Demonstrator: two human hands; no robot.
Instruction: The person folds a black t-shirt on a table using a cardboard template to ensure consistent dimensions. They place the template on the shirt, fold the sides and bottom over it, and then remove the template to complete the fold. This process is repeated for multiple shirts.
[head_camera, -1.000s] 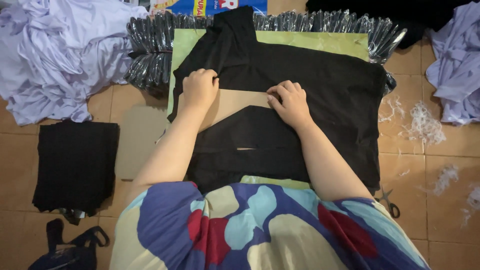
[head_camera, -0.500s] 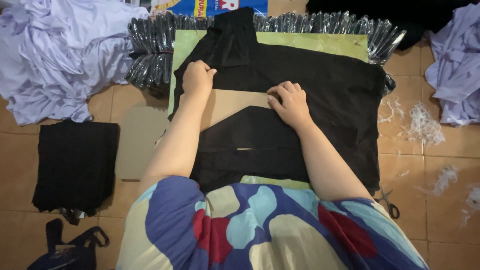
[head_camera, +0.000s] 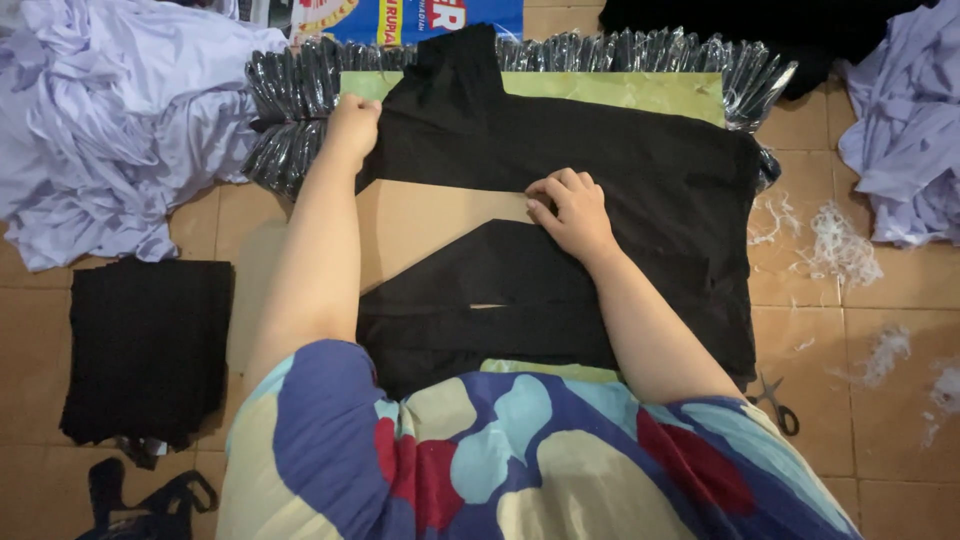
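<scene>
Lilac cloth heaps (head_camera: 110, 130) at both sides, folded black stack (head_camera: 145, 350) left, scissors (head_camera: 778, 405) right

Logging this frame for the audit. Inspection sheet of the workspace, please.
Surface: tiled floor, green board under the work.
Job's things: black garment spread flat, cardboard sheet on it.
Clutter: folded black stack, lavender cloth piles, scissors, white thread scraps, plastic bags.
Hands: left hand grips garment edge; right hand presses cardboard.
Cables: nothing seen.
Surroundings: printed package at top.
</scene>
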